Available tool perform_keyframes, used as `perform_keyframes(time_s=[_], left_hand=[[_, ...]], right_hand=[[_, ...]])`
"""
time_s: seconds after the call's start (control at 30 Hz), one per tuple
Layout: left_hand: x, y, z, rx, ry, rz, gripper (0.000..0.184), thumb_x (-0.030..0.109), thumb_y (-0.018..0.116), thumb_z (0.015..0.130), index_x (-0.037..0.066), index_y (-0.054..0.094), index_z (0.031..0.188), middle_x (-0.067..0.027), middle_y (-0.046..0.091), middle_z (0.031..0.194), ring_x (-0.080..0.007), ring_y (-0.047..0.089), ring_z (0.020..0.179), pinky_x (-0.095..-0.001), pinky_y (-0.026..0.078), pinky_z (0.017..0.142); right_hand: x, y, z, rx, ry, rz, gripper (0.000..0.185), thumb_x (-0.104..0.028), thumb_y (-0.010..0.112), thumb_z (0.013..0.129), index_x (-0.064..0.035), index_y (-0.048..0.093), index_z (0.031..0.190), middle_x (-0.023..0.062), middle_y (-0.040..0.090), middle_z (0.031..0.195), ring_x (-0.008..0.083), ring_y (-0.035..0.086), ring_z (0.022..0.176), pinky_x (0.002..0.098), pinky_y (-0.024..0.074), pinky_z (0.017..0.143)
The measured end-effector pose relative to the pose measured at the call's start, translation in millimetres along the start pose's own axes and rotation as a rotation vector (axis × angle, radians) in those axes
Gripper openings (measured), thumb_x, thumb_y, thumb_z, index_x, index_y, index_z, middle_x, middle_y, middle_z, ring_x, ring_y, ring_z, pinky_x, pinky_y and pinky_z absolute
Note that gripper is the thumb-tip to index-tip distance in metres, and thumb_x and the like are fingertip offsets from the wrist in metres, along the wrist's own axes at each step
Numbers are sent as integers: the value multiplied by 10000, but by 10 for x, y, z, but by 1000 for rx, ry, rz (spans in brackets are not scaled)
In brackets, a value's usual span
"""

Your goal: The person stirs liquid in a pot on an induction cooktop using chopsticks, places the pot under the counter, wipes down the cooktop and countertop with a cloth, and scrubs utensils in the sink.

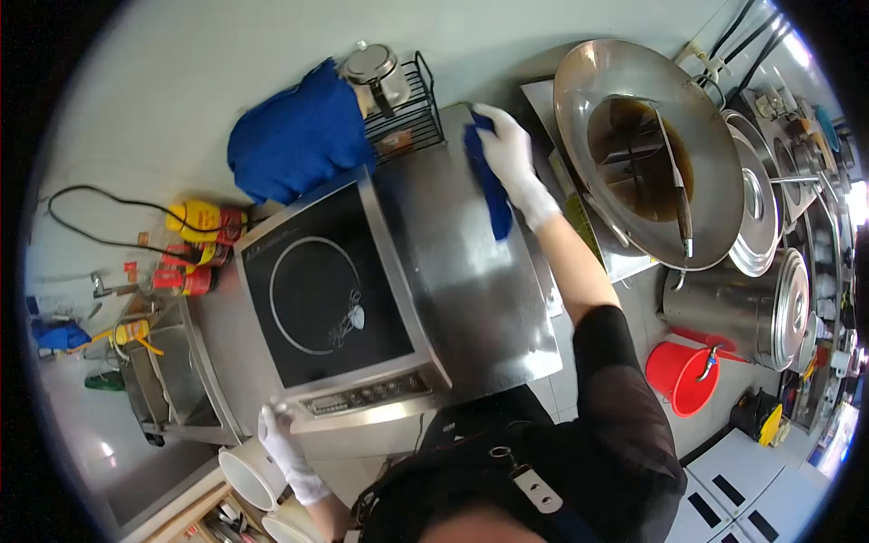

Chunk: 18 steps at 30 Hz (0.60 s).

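The bottles' (pixel 206 220) labels were blurred. Right hand (pixel 512 161) pinched the cloth (pixel 490 185) beneath, near worktop's (pixel 469 299) right edge; left hand's (pixel 288 454) grip was unclear.

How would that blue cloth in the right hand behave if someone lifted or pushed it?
The blue cloth would probably droop, as it looks soft and thin. It seems light, a small piece for the gloved right hand. Pushed, it would likely slide or bunch on the smooth, shiny counter.

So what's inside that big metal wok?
The big metal wok holds brown liquid and a long-handled utensil. The liquid covers the wok's bottom, so I can't tell what lies under it.
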<state>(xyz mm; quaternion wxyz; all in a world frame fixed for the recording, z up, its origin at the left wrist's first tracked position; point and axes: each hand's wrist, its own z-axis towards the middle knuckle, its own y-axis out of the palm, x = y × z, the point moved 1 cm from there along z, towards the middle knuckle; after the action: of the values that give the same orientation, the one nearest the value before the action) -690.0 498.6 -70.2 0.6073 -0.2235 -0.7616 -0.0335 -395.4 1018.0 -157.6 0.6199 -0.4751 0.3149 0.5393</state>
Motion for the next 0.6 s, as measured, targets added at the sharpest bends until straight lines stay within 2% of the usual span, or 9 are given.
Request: perform_keyframes(time_s=[0.07,0.13,0.17,0.23,0.27,0.3,0.47,0.5,0.6], left_hand=[[-189,-225,10,4,-46,12,294,271,529,960,16,625,1071,-54,632,858,-137,580,751,-265,469,698],[-267,-349,-21,77,-92,52,291,279,533,958,24,620,1068,-57,630,880,-149,582,779,-273,465,711],[-274,-378,-69,134,-113,81,288,278,534,957,25,617,1067,-57,629,878,-154,583,778,-276,466,707],[-255,-352,-256,193,-102,88,285,272,533,956,24,611,1071,-65,633,867,-169,589,751,-281,471,688],[-280,-316,-285,201,-115,91,307,280,517,963,18,610,1093,-55,630,861,-153,582,752,-277,470,700],[-275,-307,-307,204,-125,99,329,288,501,969,13,609,1114,-46,627,855,-137,575,752,-273,469,712],[-215,-167,-232,144,-128,89,355,306,498,971,9,612,1130,-41,625,864,-127,577,777,-261,471,722],[-228,-193,-183,149,-98,70,290,269,553,945,0,611,1037,-103,646,873,-193,609,749,-301,498,698],[-273,-277,-92,110,-83,54,296,279,562,941,1,615,1027,-112,653,876,-198,616,737,-300,501,691]], right_hand=[[225,369,420,-73,-45,-183,423,-12,598,768,-28,578,1191,179,570,1219,333,523,1156,361,405,997],[1244,925,632,-256,-232,-328,471,-36,633,763,-57,561,1228,157,544,1256,320,488,1192,364,396,1007],[1167,953,599,-288,-240,-398,485,-47,638,763,-94,564,1240,129,551,1248,307,481,1199,373,395,1010],[1485,1090,602,-310,-169,-304,466,-45,594,784,-137,571,1240,90,533,1285,290,481,1194,378,392,1013],[1110,890,577,-342,-327,-670,455,-36,573,790,-144,578,1232,78,524,1299,286,478,1196,379,392,1013],[1026,849,566,-378,-359,-772,450,-10,543,785,-148,590,1211,59,516,1313,270,476,1199,369,394,1010],[1013,780,525,-438,-390,-705,458,14,543,744,-131,611,1173,51,552,1263,274,506,1145,365,407,992],[998,711,455,-444,-395,-678,453,15,544,741,-129,616,1165,52,563,1247,274,514,1132,364,410,988],[878,507,143,-370,-434,-651,411,7,550,743,-120,636,1124,59,592,1191,267,535,1092,353,417,973]])
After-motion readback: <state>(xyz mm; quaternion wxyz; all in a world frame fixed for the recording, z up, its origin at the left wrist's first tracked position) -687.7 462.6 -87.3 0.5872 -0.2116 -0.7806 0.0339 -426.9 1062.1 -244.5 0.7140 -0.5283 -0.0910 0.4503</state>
